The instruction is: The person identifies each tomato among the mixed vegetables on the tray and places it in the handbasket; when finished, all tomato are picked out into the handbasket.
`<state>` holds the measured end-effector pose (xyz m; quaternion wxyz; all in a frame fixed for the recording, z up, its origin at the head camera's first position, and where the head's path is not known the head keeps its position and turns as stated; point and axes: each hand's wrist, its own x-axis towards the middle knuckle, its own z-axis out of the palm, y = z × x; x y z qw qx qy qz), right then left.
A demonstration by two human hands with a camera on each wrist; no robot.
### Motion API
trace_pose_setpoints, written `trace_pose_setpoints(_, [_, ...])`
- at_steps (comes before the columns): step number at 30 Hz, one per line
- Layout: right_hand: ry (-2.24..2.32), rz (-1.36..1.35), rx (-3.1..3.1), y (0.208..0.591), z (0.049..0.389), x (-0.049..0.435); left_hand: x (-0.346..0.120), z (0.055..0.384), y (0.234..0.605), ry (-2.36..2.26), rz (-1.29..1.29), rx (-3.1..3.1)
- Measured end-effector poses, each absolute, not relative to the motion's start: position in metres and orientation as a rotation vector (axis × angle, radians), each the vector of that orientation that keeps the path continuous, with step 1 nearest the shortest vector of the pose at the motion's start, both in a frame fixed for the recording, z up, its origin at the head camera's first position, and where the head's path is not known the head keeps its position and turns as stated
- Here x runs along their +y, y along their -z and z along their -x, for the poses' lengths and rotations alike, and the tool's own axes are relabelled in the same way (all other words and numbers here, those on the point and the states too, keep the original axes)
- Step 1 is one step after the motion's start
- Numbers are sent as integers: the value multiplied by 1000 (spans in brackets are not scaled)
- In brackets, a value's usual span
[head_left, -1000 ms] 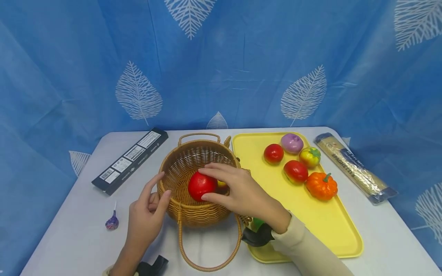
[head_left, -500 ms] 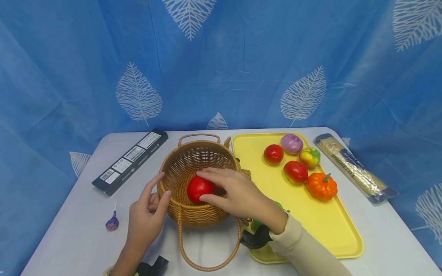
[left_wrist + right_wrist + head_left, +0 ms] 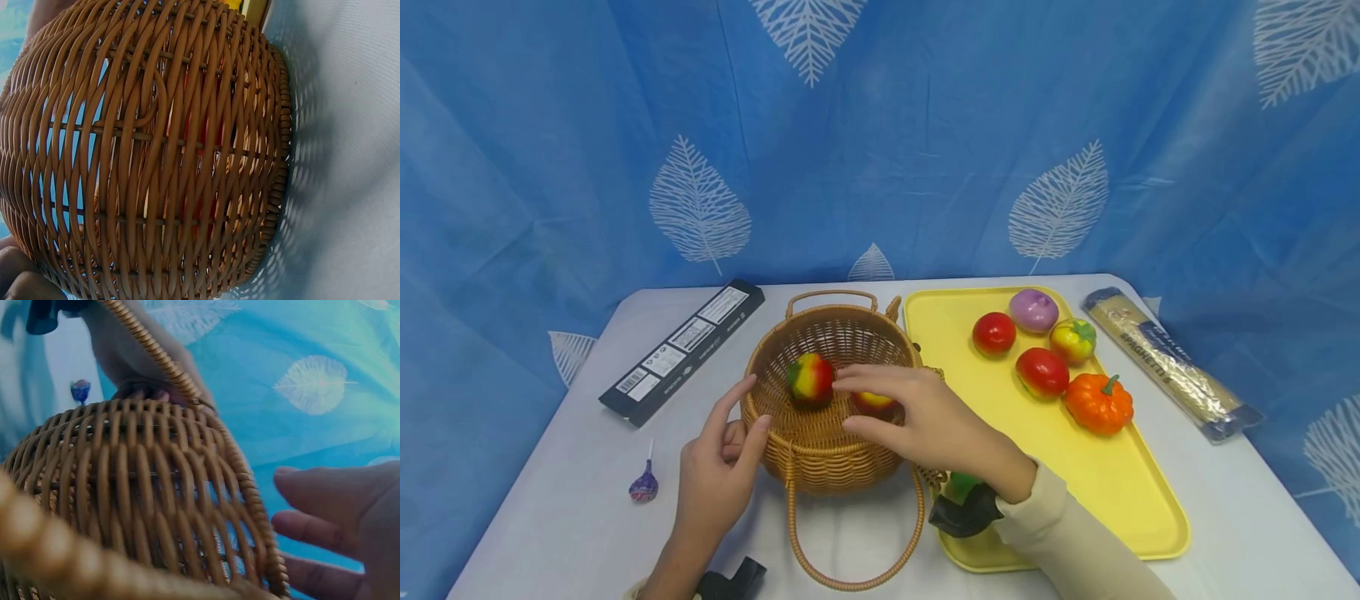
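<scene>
A round wicker basket (image 3: 827, 467) stands in the middle of the table, its front handle folded down. Inside lies a red, yellow and green toy fruit (image 3: 811, 381), with a second red and yellow toy fruit (image 3: 874, 405) partly covered by my right hand (image 3: 917, 412). That hand hovers over the basket's right side, fingers extended and thumb apart, holding nothing. At the left rim, my left hand (image 3: 718, 467) rests its index fingertip and thumb on the wicker; its other fingers are bent. The left wrist view is filled by the basket wall (image 3: 156, 156), red showing through the weave.
On the right, a yellow tray (image 3: 1075, 475) carries a purple onion (image 3: 1033, 311), a tomato (image 3: 994, 334), an orange pumpkin (image 3: 1099, 405) and other toy produce. A spaghetti pack (image 3: 1172, 362) lies beyond. Left are a black box (image 3: 685, 350) and a lollipop (image 3: 643, 483).
My right hand has let go of the fruit, which has rolled left in the basket and turned its yellow-green side up. The left hand has stayed at the rim.
</scene>
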<state>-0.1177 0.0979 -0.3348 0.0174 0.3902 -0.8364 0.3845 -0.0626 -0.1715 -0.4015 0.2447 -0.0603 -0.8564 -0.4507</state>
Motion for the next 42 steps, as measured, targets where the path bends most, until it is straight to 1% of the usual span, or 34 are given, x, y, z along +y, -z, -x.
trace_pose_setpoints(4, [-1320,-1179,-2513,328,121,114,-171,62,402,1227,176,-2333])
trace_pose_setpoints(11, [-1419,-984,-2464,309,131,156,-172,62,401,1223,173,-2334])
trace_pose_setpoints(15, [-1336,-857,-2457,301,136,181,-172,63,403,1208,211,-2306])
trace_pose_setpoints(19, [-1267,-669,-2510,296,138,203,-172,63,404,1198,236,-2285])
trace_pose_setpoints(22, [-1276,-558,-2554,291,139,215,-173,62,404,1214,207,-2305])
trace_pose_setpoints(25, [-1284,-514,-2560,287,137,225,-173,61,403,1232,184,-2320])
trace_pose_setpoints(33, [-1245,-476,-2624,296,135,254,-172,63,402,1235,203,-2312])
trace_pose_setpoints(42, [-1105,-317,-2832,318,153,287,-171,62,400,1241,177,-2326])
